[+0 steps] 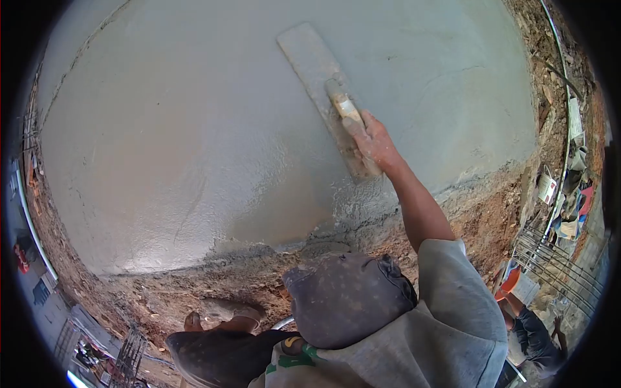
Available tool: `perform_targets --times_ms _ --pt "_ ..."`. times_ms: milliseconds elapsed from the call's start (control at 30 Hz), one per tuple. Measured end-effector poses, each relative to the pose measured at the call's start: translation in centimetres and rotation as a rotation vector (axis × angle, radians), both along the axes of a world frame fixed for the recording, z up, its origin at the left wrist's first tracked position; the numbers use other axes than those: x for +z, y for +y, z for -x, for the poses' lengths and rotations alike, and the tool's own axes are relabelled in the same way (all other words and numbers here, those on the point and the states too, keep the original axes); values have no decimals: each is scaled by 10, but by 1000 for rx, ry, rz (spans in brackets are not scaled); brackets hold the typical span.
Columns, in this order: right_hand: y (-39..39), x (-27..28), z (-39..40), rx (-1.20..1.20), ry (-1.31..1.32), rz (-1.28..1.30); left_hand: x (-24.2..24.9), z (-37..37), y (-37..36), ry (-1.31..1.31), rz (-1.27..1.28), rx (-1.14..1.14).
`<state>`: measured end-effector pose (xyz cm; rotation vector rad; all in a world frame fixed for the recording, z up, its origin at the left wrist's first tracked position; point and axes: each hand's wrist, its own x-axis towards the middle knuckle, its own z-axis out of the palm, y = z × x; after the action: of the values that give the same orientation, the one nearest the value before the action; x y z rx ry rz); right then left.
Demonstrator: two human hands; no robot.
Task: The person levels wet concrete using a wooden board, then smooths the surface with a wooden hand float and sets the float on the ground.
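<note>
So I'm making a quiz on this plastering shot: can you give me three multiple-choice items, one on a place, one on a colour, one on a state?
1. Where does the trowel lie?
A. Flat on the wet cement surface
B. On the red soil
C. Inside a bucket

2. What colour is the sleeve on the reaching arm?
A. Bright yellow
B. Grey
C. Black

3. What is the right hand doing?
A. Hanging free in the air
B. Resting open on the soil
C. Closed around the trowel handle

Answers:
1. A, since the long blade sits against the smooth grey cement.
2. B, since the cloth over the upper arm is light grey.
3. C, since the fingers wrap the handle near its lower end. The left hand is out of view.
</note>
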<state>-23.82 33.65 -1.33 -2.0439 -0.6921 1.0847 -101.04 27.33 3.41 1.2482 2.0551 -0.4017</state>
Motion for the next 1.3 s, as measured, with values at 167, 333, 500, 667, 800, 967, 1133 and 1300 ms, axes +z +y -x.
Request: perform_targets --times_ms 167,333,500,667,800,967,1133,1300 --pt "-119 -3 -127 -591 131 -132 31 -17 52 58 -41 -133" --pt "-154 40 -119 -689 -39 -118 43 -34 91 76 -83 -226" --pt "-107 46 29 405 222 255 36 -65 112 95 -114 -296" --pt "-97 14 124 913 144 7 31 -88 127 86 -151 -348" --pt "-103 9 101 923 65 53 23 -103 130 87 -171 -380" --pt "-133 12 15 674 -36 202 35 -107 119 87 -192 -397" --pt "-176 99 -86 141 -272 443 87 -101 67 61 -169 -418" --pt "-220 164 -120 58 -363 415 121 -51 -53 6 -83 -179"
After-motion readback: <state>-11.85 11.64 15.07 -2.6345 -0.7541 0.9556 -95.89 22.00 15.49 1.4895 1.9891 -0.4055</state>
